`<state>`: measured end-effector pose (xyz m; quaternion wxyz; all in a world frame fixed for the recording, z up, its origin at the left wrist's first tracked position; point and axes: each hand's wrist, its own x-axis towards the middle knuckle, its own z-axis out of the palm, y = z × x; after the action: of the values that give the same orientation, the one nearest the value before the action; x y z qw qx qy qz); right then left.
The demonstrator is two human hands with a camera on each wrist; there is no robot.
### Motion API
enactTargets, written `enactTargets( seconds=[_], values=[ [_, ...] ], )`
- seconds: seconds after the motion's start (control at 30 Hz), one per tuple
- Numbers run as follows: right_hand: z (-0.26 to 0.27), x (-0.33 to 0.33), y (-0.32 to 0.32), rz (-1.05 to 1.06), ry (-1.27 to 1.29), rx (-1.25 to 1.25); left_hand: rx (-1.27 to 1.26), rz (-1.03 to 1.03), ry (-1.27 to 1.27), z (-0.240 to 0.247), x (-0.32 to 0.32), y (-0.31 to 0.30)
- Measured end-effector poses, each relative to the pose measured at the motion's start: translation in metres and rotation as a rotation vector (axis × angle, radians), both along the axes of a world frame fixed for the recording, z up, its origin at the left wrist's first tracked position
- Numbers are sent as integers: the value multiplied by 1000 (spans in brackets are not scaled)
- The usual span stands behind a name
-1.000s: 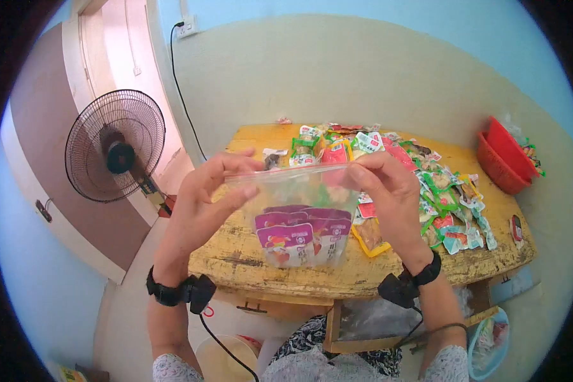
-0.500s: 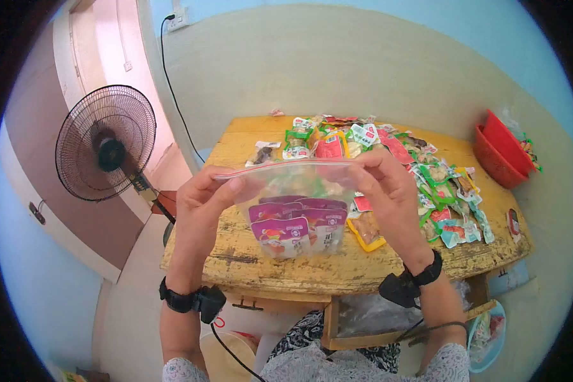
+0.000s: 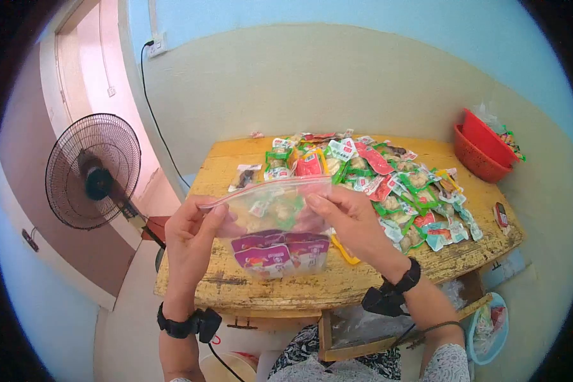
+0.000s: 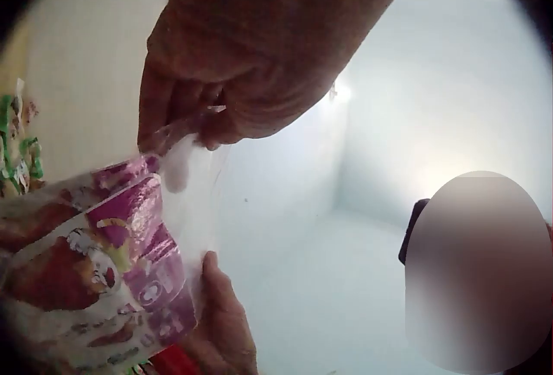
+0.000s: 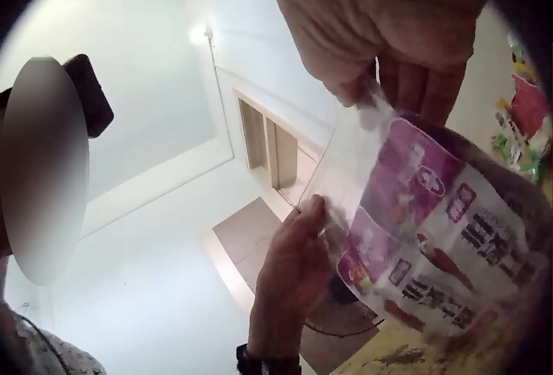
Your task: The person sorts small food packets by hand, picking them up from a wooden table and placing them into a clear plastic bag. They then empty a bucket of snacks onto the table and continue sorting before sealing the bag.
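Note:
A clear zip bag [image 3: 261, 219] with several purple-and-white packets [image 3: 270, 258] inside hangs between both hands over the table's front part. The left hand [image 3: 194, 235] pinches its top left corner between thumb and fingers. At the top right corner, the right hand [image 3: 350, 219] pinches the plastic the same way. The left wrist view shows the left hand [image 4: 251, 64] gripping the bag's edge above the purple packets [image 4: 130, 263]. In the right wrist view the right hand [image 5: 380, 29] holds the other edge beside the packets [image 5: 432, 228].
Many colourful food packets [image 3: 388, 184] lie heaped on the yellow wooden table [image 3: 235, 290]. Red baskets [image 3: 484, 149] stand at its right back, near a small red-and-black device [image 3: 502, 216]. A fan [image 3: 95, 175] is at the left. Below the table's front edge, an open drawer [image 3: 356, 347] holds plastic.
The left hand has closed its thumb and fingers on the bag's corner. Both hands and the bag have moved left and lower in the head view, whose angle has also shifted.

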<state>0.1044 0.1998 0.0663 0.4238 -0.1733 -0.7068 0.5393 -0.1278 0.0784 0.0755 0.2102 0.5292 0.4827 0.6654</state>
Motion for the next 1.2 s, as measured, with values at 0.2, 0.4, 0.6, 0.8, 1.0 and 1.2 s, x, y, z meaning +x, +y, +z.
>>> enactTargets(
  seconds=[0.2,0.4,0.6,0.8,1.0,1.2],
  values=[
    [-9,1,12,-122,-169,112,-102,-24,81,-6,-15,14],
    [-7,10,16,14,-428,-52,-318,-94,138,-4,-22,14],
    [-29,9,32,7,-438,91,-414,-242,109,-19,-34,21],
    [19,-7,6,-259,-160,470,-418,-321,33,-25,-34,24],
    [35,-29,-23,161,-806,793,-403,-402,-26,-42,-35,29],
    [25,-32,-8,213,-893,895,-462,-371,-62,-64,-31,30]
  ],
)
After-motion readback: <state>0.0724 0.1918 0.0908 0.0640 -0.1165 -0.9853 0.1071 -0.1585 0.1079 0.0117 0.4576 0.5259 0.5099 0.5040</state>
